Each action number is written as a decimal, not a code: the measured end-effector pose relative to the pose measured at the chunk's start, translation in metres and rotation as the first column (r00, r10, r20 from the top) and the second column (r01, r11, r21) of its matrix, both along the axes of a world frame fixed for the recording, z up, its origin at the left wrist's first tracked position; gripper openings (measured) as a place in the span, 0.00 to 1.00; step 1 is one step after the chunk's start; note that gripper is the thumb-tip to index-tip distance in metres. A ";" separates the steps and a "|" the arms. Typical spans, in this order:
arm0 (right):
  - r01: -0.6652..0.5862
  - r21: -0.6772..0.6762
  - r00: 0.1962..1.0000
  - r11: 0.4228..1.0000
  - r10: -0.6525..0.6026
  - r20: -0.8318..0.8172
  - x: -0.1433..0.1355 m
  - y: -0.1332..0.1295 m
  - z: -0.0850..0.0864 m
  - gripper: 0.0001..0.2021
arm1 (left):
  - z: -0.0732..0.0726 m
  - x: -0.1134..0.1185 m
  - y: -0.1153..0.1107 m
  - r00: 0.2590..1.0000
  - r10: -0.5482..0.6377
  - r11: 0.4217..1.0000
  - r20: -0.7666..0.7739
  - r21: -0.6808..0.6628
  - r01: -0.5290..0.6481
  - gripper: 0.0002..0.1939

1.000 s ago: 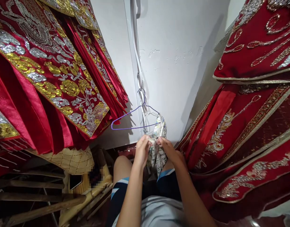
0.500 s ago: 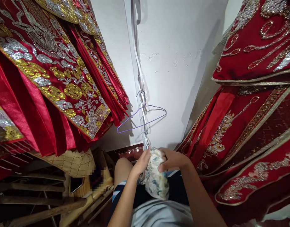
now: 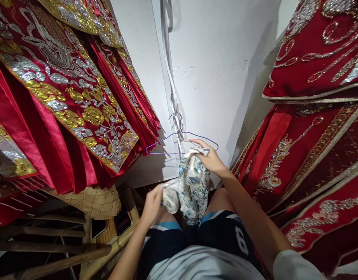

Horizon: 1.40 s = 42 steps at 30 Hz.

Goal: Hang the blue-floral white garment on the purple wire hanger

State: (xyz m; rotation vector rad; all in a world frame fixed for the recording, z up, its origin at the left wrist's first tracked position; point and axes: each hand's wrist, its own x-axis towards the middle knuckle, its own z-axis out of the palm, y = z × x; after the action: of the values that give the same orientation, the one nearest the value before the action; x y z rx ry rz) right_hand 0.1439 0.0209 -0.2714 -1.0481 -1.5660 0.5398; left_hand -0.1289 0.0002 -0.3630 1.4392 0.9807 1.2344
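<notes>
A white cloth [image 3: 193, 186] with a blue and green floral print hangs loosely bunched between my hands, over my lap; its exact kind does not show. My left hand [image 3: 153, 201] pinches a corner of it at the lower left. Higher up, my right hand [image 3: 209, 157] grips its top edge between thumb and fingers, with the index finger stretched out. Just behind the right hand, a thin purple hanger [image 3: 164, 139] hangs by its hook from a white strap [image 3: 170, 77] against the wall. The hanger carries no garment.
Red embroidered garments with gold and silver sequins [image 3: 91, 116] hang on the left. More red beaded garments [image 3: 307, 136] hang close on the right. A bamboo chair [image 3: 117, 241] with a phone [image 3: 98, 227] on it stands at the lower left. Behind is a white wall [image 3: 213, 58].
The bundled cloth has been lifted off my lap and partly opened out. My left hand moved left and down, my right hand up toward the hanger. The hanger has swung slightly.
</notes>
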 end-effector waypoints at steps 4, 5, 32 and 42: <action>0.049 -0.242 0.999 0.969 -0.041 0.035 -0.005 0.054 -0.027 0.17 | 0.027 -0.020 0.010 0.983 0.074 0.981 -0.166 0.191 -0.041 0.19; 0.071 -0.306 0.997 0.949 -0.057 0.054 -0.007 0.063 -0.035 0.17 | 0.033 -0.024 0.011 0.977 0.054 0.981 -0.206 0.193 -0.014 0.20; 0.430 -0.283 0.898 0.857 -0.375 0.230 0.027 0.008 -0.041 0.12 | 0.082 -0.040 0.074 0.830 0.124 0.856 -0.543 0.482 0.187 0.10; 0.365 -0.352 0.930 0.862 -0.318 0.186 0.007 0.014 -0.056 0.13 | 0.076 -0.057 0.052 0.843 0.040 0.896 -0.537 0.393 0.208 0.12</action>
State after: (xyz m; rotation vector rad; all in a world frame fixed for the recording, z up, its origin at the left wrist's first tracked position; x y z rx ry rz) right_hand 0.1508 0.0348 -0.3276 -1.6496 -1.3588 0.5519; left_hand -0.1857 0.0523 -0.2865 2.2502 1.0159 1.0394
